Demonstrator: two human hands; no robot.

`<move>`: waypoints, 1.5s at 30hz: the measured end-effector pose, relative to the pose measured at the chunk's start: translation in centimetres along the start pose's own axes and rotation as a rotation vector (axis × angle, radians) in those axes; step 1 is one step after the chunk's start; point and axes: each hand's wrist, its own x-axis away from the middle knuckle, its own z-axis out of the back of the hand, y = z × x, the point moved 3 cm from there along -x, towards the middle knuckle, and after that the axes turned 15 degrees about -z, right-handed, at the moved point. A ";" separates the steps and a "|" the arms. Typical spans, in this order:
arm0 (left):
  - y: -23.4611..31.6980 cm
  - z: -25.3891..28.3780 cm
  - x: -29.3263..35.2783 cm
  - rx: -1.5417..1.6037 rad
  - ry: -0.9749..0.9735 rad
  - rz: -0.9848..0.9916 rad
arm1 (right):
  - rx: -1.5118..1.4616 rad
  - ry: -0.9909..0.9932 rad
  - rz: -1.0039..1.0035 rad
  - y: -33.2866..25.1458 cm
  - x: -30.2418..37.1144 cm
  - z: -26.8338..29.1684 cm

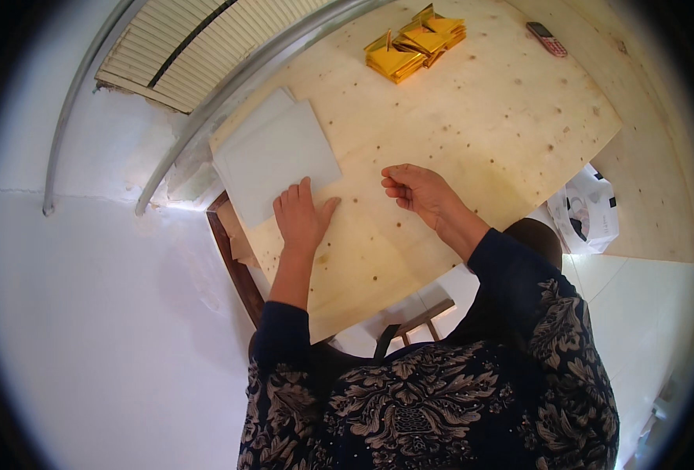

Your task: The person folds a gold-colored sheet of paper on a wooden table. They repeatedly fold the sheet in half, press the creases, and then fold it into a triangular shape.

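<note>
Sheets point(272, 149), probably light, bendy; I'd take a corner;
left hand point(300, 219) lies flat on their near edge; right hand point(419, 190) curls right of them, contents I can't tell.

Pale wooden desk point(457, 117), top speckled with small dark knots. Overlapping white sheets point(272, 157) flat along left side, edges not aligned. Folded gold foil pieces point(417, 45) bunched near far edge. Mobile phone point(547, 38) at far right, seemingly on desk, close to its border.
</note>
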 end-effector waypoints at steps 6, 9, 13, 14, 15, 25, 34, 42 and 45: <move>-0.6 -1.7 -3.4 0.062 -0.016 -0.145 | 0.000 0.024 -0.018 0.1 -0.1 -0.1; -1.2 -2.8 -4.2 0.026 -0.136 -0.078 | 0.004 0.015 -0.013 0.1 -0.1 -0.1; -2.3 -3.3 -5.0 0.013 -0.134 -0.074 | -0.001 0.004 0.001 0.0 0.1 -0.1; -2.6 -3.5 -5.1 0.040 -0.174 -0.056 | 0.001 -0.003 0.008 0.0 0.1 -0.1; -2.9 -3.4 -5.3 0.070 -0.154 -0.037 | 0.001 0.007 0.000 0.0 0.1 0.0; -0.3 -3.1 -6.0 0.021 -0.152 0.156 | 0.005 0.020 -0.029 0.2 -0.1 -0.1; -3.8 -3.3 -7.0 0.168 -0.159 0.288 | -0.005 0.002 -0.007 0.1 0.1 0.0; -3.5 -1.5 -4.3 0.256 0.046 0.061 | 0.024 0.014 -0.027 0.5 0.1 -0.2; -1.3 -2.4 -3.3 0.239 -0.042 0.023 | 0.018 0.018 -0.027 0.6 -0.2 -0.2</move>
